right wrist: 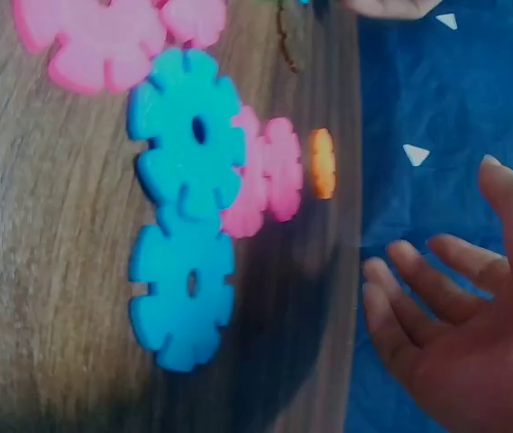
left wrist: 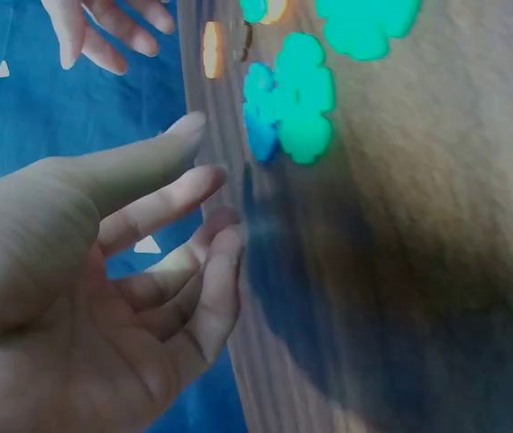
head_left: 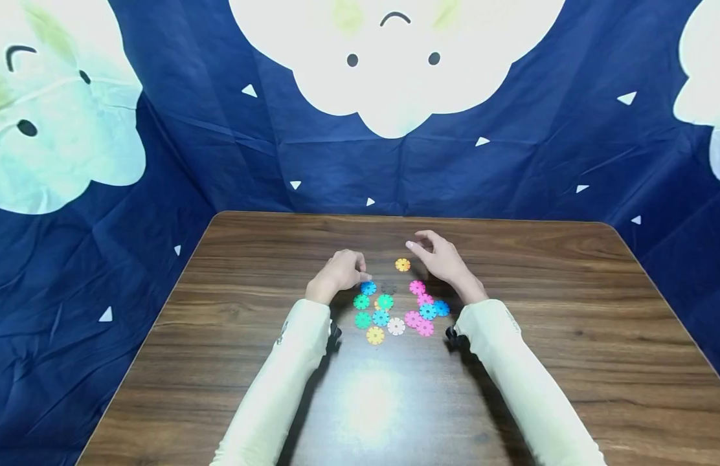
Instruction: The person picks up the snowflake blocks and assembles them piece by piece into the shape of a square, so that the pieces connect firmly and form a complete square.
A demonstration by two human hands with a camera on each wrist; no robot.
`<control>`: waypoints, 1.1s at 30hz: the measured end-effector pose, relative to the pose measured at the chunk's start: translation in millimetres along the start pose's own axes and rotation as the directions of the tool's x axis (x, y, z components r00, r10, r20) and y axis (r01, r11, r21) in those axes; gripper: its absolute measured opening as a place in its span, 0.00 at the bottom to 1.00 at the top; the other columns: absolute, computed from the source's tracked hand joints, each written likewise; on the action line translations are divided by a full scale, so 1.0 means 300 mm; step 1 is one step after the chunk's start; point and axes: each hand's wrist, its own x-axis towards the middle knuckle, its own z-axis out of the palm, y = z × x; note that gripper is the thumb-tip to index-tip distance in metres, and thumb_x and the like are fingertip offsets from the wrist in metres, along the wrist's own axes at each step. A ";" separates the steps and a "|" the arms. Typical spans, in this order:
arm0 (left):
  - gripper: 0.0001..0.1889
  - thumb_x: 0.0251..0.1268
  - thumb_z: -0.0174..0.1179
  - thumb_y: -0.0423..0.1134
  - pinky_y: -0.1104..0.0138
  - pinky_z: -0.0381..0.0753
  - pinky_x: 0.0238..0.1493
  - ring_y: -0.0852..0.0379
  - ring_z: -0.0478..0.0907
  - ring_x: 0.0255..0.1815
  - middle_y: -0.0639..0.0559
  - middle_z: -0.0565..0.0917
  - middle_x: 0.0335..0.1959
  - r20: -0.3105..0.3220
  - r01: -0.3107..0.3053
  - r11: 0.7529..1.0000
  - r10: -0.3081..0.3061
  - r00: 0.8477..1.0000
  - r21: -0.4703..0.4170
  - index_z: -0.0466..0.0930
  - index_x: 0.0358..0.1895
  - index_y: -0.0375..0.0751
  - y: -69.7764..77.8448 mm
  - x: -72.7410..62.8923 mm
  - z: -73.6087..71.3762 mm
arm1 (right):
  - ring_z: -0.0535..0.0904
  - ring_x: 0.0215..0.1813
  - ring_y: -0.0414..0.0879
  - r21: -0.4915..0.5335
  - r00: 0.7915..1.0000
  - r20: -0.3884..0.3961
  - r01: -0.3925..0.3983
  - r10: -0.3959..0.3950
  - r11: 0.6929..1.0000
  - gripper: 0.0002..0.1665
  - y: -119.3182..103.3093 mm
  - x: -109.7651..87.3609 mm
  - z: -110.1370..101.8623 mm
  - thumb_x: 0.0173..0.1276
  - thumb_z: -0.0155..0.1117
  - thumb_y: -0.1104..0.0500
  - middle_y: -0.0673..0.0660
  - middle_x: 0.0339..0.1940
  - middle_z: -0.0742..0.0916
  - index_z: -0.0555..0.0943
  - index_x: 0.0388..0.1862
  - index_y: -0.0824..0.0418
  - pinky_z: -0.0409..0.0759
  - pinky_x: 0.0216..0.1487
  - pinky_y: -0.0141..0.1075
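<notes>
Flat notched plastic discs, like flower-shaped building pieces, lie in a loose cluster on the wooden table. My left hand [head_left: 344, 270] hovers at the cluster's far left, fingertips close by a blue disc [head_left: 368, 288]. Its fingers are loosely bent with nothing between them, as the left wrist view shows. Beyond the pink discs [right wrist: 283, 170], my right hand [head_left: 444, 260] is held with relaxed, spread fingers and holds nothing. An orange disc [head_left: 403, 265] lies apart from the others, just left of the right fingertips. Two light blue discs [right wrist: 188, 135] overlap near the right wrist.
Green discs [head_left: 362, 320], a yellow disc [head_left: 375, 335], a white disc [head_left: 396, 326] and a dark see-through disc [head_left: 388, 288] lie between the forearms. The wooden table [head_left: 570, 362] ends at a blue curtain [head_left: 430, 175] with cloud prints.
</notes>
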 end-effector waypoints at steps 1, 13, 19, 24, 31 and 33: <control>0.10 0.61 0.65 0.46 0.58 0.76 0.52 0.51 0.74 0.47 0.49 0.81 0.43 0.022 -0.003 1.000 0.003 1.000 0.001 0.79 0.36 0.44 -0.004 0.001 0.002 | 0.74 0.62 0.55 0.004 1.000 0.014 -0.008 0.008 1.000 0.35 0.004 0.005 0.004 0.70 0.53 0.38 0.61 0.60 0.79 0.69 0.66 0.60 0.73 0.63 0.50; 0.13 0.56 0.69 0.43 0.59 0.74 0.51 0.52 0.70 0.45 0.52 0.79 0.41 0.093 -0.042 0.999 0.041 0.995 0.005 0.77 0.40 0.46 -0.023 0.005 0.033 | 0.76 0.55 0.55 0.006 0.993 0.119 -0.026 0.025 1.000 0.22 0.040 0.035 0.050 0.66 0.64 0.50 0.61 0.53 0.81 0.79 0.54 0.61 0.75 0.58 0.47; 0.10 0.56 0.69 0.39 0.62 0.75 0.46 0.53 0.71 0.41 0.52 0.79 0.39 0.098 -0.029 0.999 0.033 0.995 -0.037 0.77 0.36 0.44 -0.017 0.004 0.034 | 0.71 0.52 0.56 -0.071 0.995 0.095 0.029 -0.022 0.997 0.17 0.039 0.038 0.072 0.58 0.72 0.56 0.63 0.49 0.77 0.81 0.44 0.62 0.71 0.58 0.48; 0.10 0.56 0.69 0.39 0.63 0.76 0.44 0.54 0.72 0.38 0.52 0.77 0.35 0.117 -0.003 0.999 0.008 0.993 -0.041 0.75 0.32 0.42 -0.014 0.007 0.030 | 0.69 0.52 0.56 -0.120 0.997 0.074 0.026 -0.018 0.992 0.15 0.033 0.039 0.081 0.57 0.73 0.58 0.63 0.48 0.76 0.80 0.40 0.62 0.69 0.57 0.47; 0.10 0.58 0.68 0.39 0.64 0.75 0.39 0.55 0.73 0.35 0.52 0.77 0.31 0.112 0.001 1.000 0.001 0.994 -0.024 0.74 0.31 0.42 -0.023 0.007 0.029 | 0.75 0.48 0.55 -0.125 0.996 0.047 0.087 -0.082 0.988 0.16 0.041 0.033 0.084 0.56 0.74 0.59 0.57 0.38 0.83 0.76 0.39 0.58 0.65 0.55 0.52; 0.11 0.58 0.68 0.40 0.64 0.74 0.39 0.55 0.72 0.35 0.52 0.77 0.31 0.109 0.003 1.000 -0.001 0.994 -0.016 0.74 0.32 0.43 -0.024 0.006 0.028 | 0.77 0.45 0.54 -0.120 0.994 0.038 0.106 -0.102 0.987 0.16 0.039 0.026 0.084 0.56 0.73 0.59 0.53 0.33 0.85 0.75 0.39 0.56 0.64 0.54 0.53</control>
